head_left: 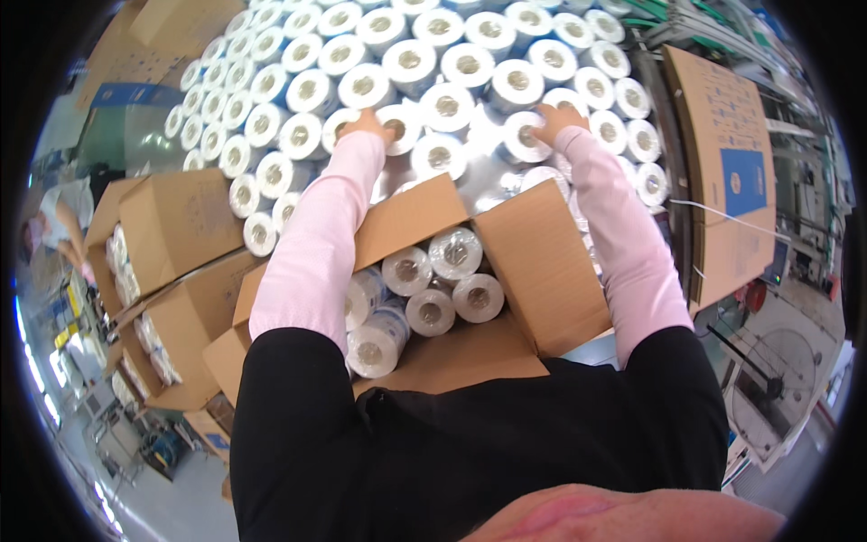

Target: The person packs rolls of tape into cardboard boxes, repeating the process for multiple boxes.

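Observation:
Both my arms, in pink sleeves, reach forward over an open cardboard box to a large group of upright white paper rolls in clear wrap. My left hand (370, 127) is closed on a paper roll (337, 135) at the near side of the group, its thumb beside a neighbouring roll (400, 126). Farther right, my right hand (558, 125) curls its fingers at the edge of another paper roll (521, 137). Some fingertips of both hands are hidden between rolls. Below my arms, the open box (542, 280) holds several wrapped rolls (430, 312), its flaps spread outward.
More open cartons (185, 212) with wrapped rolls stand at the left. A flattened cardboard box (722, 172) leans along the right side, near a thin white cord (722, 219). Machinery (777, 352) is at the lower right. Another person (68, 212) is at the far left.

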The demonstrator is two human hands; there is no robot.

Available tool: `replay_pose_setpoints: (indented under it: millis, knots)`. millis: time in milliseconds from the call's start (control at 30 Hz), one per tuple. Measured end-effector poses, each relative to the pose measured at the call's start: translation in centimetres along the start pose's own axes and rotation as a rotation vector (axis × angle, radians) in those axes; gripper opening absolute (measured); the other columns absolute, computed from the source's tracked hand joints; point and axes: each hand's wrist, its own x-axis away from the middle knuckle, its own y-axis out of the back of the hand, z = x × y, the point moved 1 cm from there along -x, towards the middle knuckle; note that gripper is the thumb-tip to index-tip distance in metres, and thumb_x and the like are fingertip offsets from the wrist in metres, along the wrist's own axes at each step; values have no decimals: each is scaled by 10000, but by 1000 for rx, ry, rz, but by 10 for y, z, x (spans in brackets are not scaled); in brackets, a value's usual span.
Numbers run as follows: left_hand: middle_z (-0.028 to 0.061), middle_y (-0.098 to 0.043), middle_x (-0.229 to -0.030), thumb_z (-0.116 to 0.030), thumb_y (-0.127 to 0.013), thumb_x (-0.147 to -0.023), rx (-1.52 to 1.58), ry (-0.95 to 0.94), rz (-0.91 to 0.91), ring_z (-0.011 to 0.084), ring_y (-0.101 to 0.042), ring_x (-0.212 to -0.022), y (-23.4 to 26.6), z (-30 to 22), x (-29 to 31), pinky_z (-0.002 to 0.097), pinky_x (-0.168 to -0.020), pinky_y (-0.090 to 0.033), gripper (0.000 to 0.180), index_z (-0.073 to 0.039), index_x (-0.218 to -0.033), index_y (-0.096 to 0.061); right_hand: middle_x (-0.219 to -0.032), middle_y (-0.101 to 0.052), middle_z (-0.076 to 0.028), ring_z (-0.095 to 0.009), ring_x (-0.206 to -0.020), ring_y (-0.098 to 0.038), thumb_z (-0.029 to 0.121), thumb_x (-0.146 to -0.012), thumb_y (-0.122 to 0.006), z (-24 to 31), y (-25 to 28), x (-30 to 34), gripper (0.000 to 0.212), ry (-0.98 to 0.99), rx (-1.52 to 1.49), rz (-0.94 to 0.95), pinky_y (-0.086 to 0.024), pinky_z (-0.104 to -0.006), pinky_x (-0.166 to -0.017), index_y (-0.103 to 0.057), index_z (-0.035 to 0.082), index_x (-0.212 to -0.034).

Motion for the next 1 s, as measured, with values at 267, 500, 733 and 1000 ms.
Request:
replay_pose_setpoints:
  millis: [267, 500, 733, 1000]
  knots:
    - [129, -667, -1048, -338, -682, -692, 442, -52, -117, 209, -629, -998, 40, 68, 38, 305, -876, -467, 444, -92, -1058, -632, -1258, -552, -155, -276, -1204, -507, 485, -823, -537, 18, -4, -5, 481, 22, 49, 148, -365, -472, -992, -569, 200, -1210]
    - [89, -636, -1119, -104, -685, -797, 871, -896, -143, 193, -622, -995, 131, 83, 268, 307, -913, -481, 439, -43, -1211, -551, -1283, -548, -102, -245, -1179, -526, 295, -937, -524, -6, 129, 88, 421, 598, -1514, 170, -428, -394, -996, -499, 71, -1292]
    - [166, -555, -993, -103, -656, -673, 138, -847, -155, 334, -540, -924, 9, 95, 359, 440, -816, -432, 271, -75, -938, -609, -1092, -614, -150, -308, -1065, -549, 289, -805, -630, 102, 165, 257, 299, 1325, -254, 172, -345, -459, -1022, -656, 110, -1043]
    - [148, -660, -983, -211, -606, -840, 187, -710, 259, 275, -637, -852, 21, 70, 293, 421, -798, -498, 330, -74, -1140, -619, -1181, -567, -258, -421, -1205, -436, 190, -812, -556, 150, 39, 286, 234, 1041, 524, 121, -311, -579, -1008, -713, 85, -951]
